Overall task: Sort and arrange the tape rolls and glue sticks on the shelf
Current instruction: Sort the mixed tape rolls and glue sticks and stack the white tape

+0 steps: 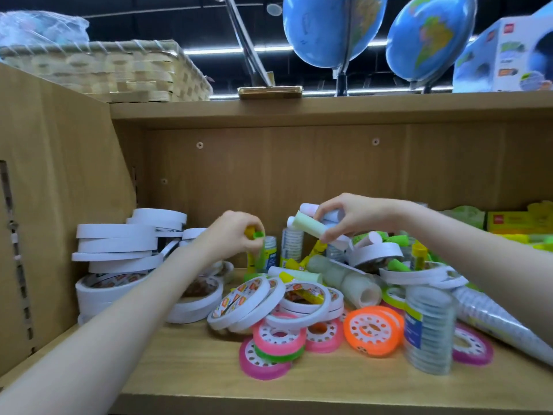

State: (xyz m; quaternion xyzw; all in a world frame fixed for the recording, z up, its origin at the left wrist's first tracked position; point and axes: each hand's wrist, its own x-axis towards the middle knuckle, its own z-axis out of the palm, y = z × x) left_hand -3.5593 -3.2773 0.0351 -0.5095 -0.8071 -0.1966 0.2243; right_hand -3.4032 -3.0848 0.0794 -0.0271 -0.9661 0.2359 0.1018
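Note:
My left hand [233, 235] grips the green cap of a yellow-and-green glue stick [258, 256] standing upright near the shelf's back wall. My right hand [356, 217] holds a bundle of pastel glue sticks [308, 226], a pale green one and a pink one showing, above the heap. White tape rolls [116, 244] are stacked at the left. More white rolls [254, 301] lie loose in the middle, with pink and orange tape discs [372, 327] in front. Further glue sticks [398, 265] are mixed into the pile at the right.
A wrapped column of clear tape rolls [428, 327] stands at the front right beside a long wrapped tube [502, 322]. The wooden shelf [191, 363] has a side wall at the left. Globes [332, 28], a woven basket [113, 70] and a box sit on top.

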